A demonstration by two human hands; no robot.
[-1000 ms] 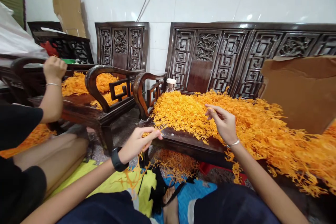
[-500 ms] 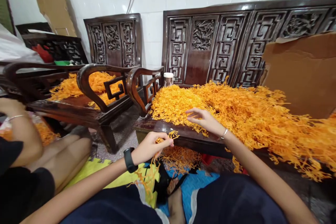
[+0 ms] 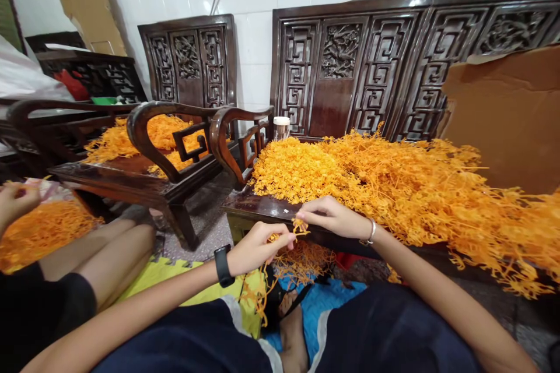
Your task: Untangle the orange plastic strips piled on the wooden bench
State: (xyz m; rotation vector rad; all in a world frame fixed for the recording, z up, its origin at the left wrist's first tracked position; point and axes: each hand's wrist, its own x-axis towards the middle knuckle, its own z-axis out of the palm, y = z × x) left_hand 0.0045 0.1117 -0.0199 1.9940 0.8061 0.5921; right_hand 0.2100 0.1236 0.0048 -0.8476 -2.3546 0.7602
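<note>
My left hand [image 3: 260, 247], with a black watch band on its wrist, is closed on an orange plastic-looking sprig [image 3: 300, 226] with a small petalled head. Long thin orange strands [image 3: 259, 294] hang below that hand. My right hand [image 3: 335, 218], wearing a silver bracelet, pinches the head of the sprig between thumb and fingertips, close to the left fingertips. Behind both hands, a heap of small yellow-orange heads [image 3: 297, 172] lies on the dark wooden bench [image 3: 262, 205]. It runs into a larger pile of long-stemmed orange sprigs [image 3: 420, 192] on the right.
More orange strands [image 3: 306, 262] lie below the bench front. A white-lidded container [image 3: 281, 127] stands by the armrest. Cardboard [image 3: 503, 116] leans behind the pile. At left, another person's hand [image 3: 17, 204] is near orange strands, beside a wooden chair [image 3: 122, 186] holding more orange pieces.
My right hand has come from over the heap down and left to the sprig, its fingers closing on the head. My left hand has shifted slightly right.
</note>
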